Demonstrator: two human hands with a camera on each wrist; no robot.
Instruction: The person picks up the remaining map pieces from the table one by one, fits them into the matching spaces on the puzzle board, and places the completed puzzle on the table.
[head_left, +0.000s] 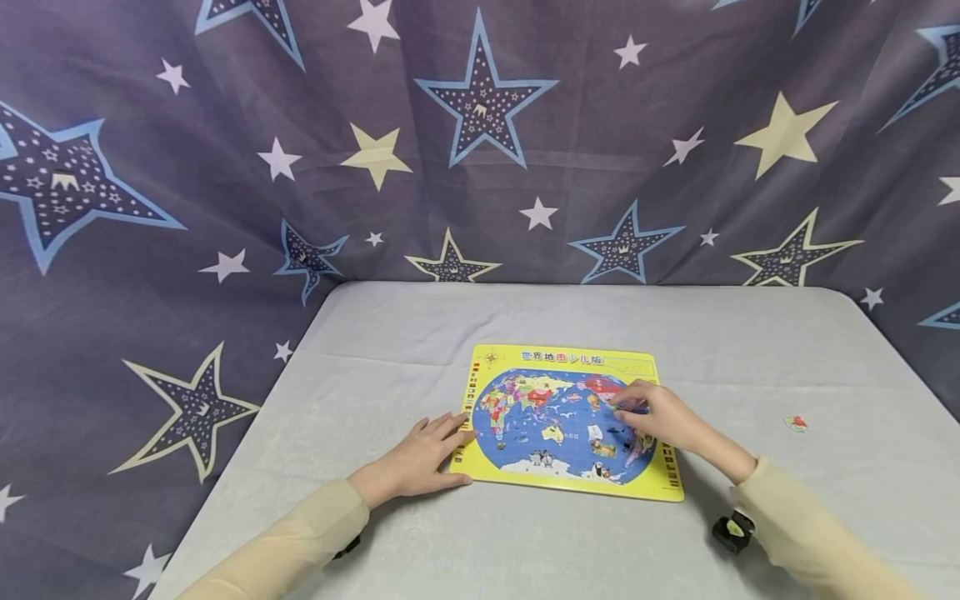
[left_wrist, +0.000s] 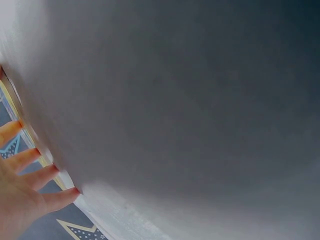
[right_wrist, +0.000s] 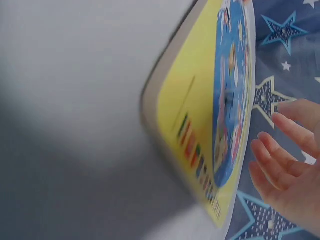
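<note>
A yellow-bordered world map puzzle board [head_left: 570, 490] lies on the table. Along its left edge rests my left hand [head_left: 420, 458], fingers spread and fingertips touching the border; the left wrist view shows the same spread fingers [left_wrist: 37, 177]. Over the upper right of the map is my right hand [head_left: 660, 412], its fingers bent down near the red and green land areas. In the right wrist view that hand [right_wrist: 292, 175] has loosely curved fingers, with no piece visible between them. A small green patch shows at its fingertips in the head view; whether it is loose cannot be told.
One small loose puzzle piece [head_left: 797, 424], red and green, lies on the grey table cover [head_left: 750, 358] to the right of the board. A dark curtain [head_left: 525, 192] with stars hangs behind the table and along its left side.
</note>
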